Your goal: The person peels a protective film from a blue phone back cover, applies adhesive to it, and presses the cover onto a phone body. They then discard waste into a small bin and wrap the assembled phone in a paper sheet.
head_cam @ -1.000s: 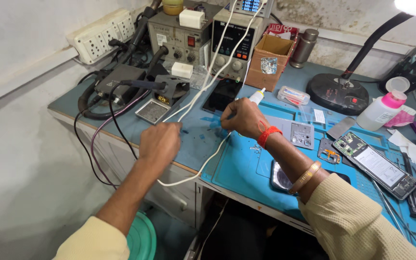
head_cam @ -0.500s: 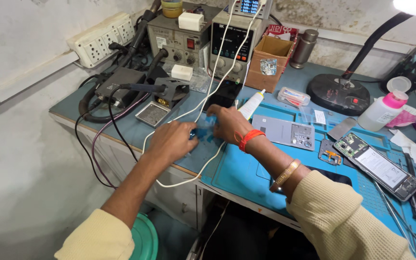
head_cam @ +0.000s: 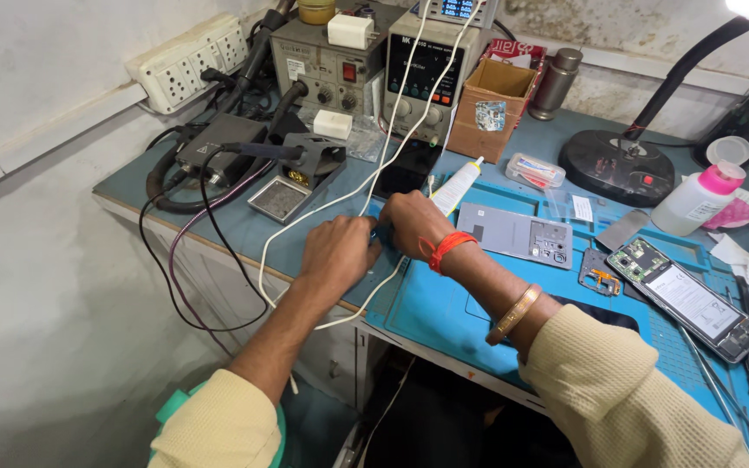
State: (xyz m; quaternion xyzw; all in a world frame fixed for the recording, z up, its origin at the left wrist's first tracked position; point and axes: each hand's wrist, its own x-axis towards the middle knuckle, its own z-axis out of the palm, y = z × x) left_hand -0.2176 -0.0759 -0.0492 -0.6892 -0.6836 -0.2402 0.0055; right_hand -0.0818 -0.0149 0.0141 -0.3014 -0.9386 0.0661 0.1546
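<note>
Both hands are being pressed together on the blue rubbery mat (head_cam: 444, 321): left hand (head_cam: 337, 253) and right hand (head_cam: 413, 224) curled narrowly, pinching thin white cable (head_cam: 340, 192).

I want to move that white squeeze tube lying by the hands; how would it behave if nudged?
The white tube lies on its side on the blue mat, so it would probably roll or slide. It looks small and light, likely easy to shift. Its body seems soft plastic, so it may dent when gripped.
</note>
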